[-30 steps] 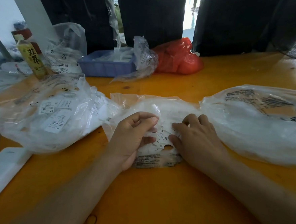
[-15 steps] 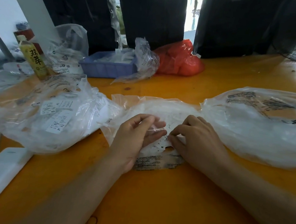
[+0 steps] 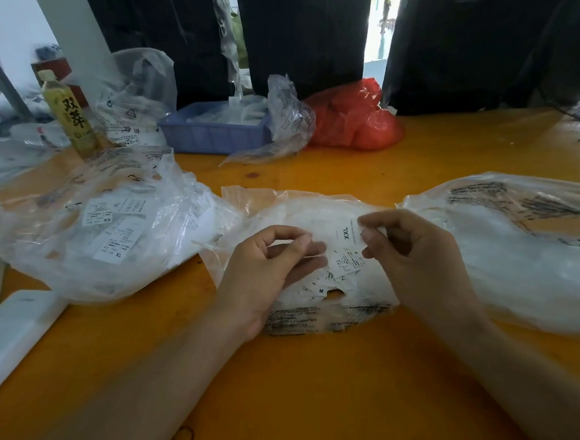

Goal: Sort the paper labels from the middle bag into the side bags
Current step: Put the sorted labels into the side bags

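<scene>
Three clear bags (image 3: 316,218), one red bag (image 3: 354,117), one bottle (image 3: 68,113), one blue tray (image 3: 212,135)

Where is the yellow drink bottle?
The bottle stands far left at the back of the table, behind the left bag and left of the blue tray.

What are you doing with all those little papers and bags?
A person is sorting small paper size labels. Their right hand pinches a label marked XXL, lifted above the middle bag on the orange table. Their left hand rests on that bag with fingers curled; whether it holds a label is hard to tell. More labels lie in the bag's opening. The left bag already holds labels such as XS and XL. The right bag lies nearby.
</scene>
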